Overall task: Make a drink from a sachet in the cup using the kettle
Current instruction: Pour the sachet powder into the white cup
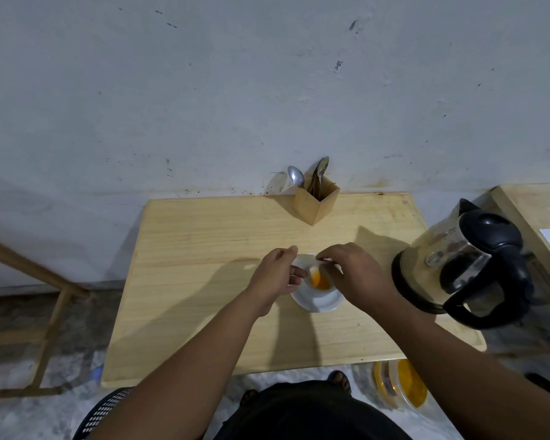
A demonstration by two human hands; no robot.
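A white cup (326,289) stands on a white saucer (318,303) in the middle of the wooden table (204,249), with orange powder or liquid inside it. Both hands hover right over the cup. My left hand (275,279) and my right hand (351,274) pinch a small pale sachet (313,274) between them, tilted into the cup. Most of the sachet is hidden by the fingers. The glass kettle (458,265) with black lid, handle and base stands at the table's right edge, about a hand's width from my right hand.
A wooden holder with spoons (315,198) stands at the back of the table against the wall. Another wooden surface (534,211) lies to the right. A wooden frame (45,300) stands on the left. Clear tubs with yellow contents (404,389) sit on the floor.
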